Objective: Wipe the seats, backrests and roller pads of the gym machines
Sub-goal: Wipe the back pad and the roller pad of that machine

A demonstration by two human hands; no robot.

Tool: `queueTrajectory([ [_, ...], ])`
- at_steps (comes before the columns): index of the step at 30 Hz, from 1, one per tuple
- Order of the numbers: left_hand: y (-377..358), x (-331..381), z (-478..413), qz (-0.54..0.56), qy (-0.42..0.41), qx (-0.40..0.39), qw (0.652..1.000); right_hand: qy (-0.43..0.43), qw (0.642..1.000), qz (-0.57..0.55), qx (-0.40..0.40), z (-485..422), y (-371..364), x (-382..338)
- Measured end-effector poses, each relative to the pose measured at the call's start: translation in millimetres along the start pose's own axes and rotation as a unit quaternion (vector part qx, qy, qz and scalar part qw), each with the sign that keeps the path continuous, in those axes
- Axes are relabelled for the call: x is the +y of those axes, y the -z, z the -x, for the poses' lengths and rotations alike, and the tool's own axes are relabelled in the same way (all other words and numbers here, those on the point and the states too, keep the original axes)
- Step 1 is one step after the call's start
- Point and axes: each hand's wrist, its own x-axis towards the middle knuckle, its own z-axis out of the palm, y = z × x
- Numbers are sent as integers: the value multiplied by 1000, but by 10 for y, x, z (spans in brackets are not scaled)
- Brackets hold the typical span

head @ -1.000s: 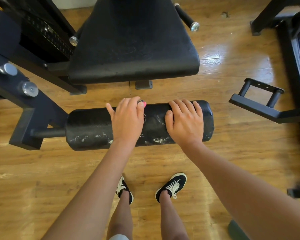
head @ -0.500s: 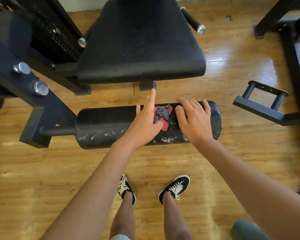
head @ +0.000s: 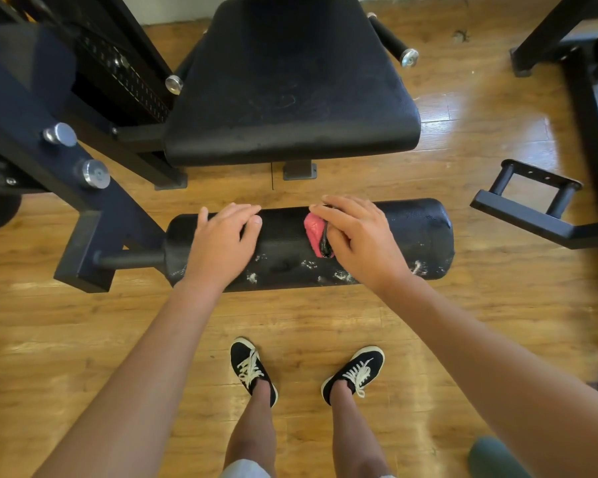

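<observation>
Now on the roller pad, 1 hand wiping, 1 steadying

Here, working the black roller pad (head: 290, 250), lying crosswise beneath both hands. Pressing a crumpled pink-and-black cloth (head: 315, 236) onto its top with the right hand (head: 359, 243), fingers curled over the wad and gripping it, wrist low, forearm reaching in from the right. Resting the left hand (head: 221, 243) palm-down on the pad, a little to the left of the cloth, fingers relaxed and draped over the curve, holding nothing. Probably bracing the pad there, to keep it from turning on its bar under the rubbing. Showing white scuffs (head: 339, 276) along the near face, just below the right wrist; wear or dirt, cannot tell which. Beyond the fingertips, facing the padded seat (head: 290, 91), apart from the pad. Out past the right hand, a black foot bar (head: 525, 217) above the wooden floor (head: 83, 339).
</observation>
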Motion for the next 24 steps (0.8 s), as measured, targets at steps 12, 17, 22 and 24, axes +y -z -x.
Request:
queueTrajectory([
  [12, -341, -157, -88, -134, -26, 98, 986, -14, 992, 127, 0, -190, -186, -90],
  [17, -370, -172, -91, -142, -20, 116, 983, -80, 983, 160, 33, -120, -49, 126],
  [22, -395, -180, -101, -139, -23, 125, 982, -116, 976, 179, 44, -188, -223, -120],
  [24, -405, -198, -107, -140, -24, 129, 981, -97, 978, 184, 21, -208, -276, -180],
])
